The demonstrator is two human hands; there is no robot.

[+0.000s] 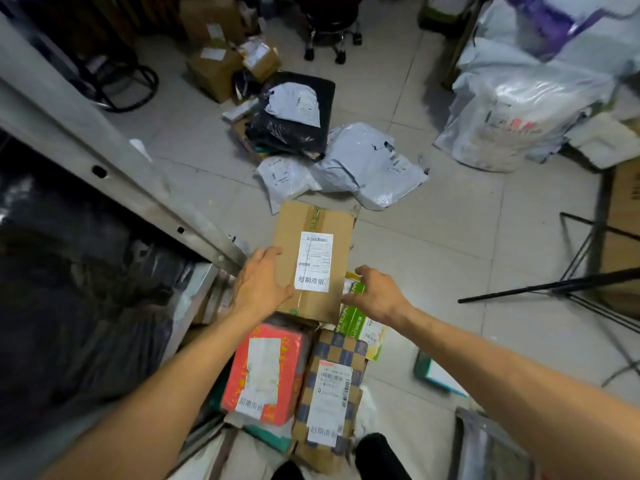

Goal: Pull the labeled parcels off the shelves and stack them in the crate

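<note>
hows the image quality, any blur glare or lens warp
Head view: wide-angle stretch toward the edges, with the grey metal shelf rail slightly bowed; the brown cardboard box with a white label is sharp at centre; the clear plastic sack at top right is smeared, with glare; the black bags under the shelf sit in deep shadow, detail lost.

Left hand [259, 284] flat and palm-down, fingers spread; right hand [379, 294] near it, palm-down, fingers loosely curled.
</note>
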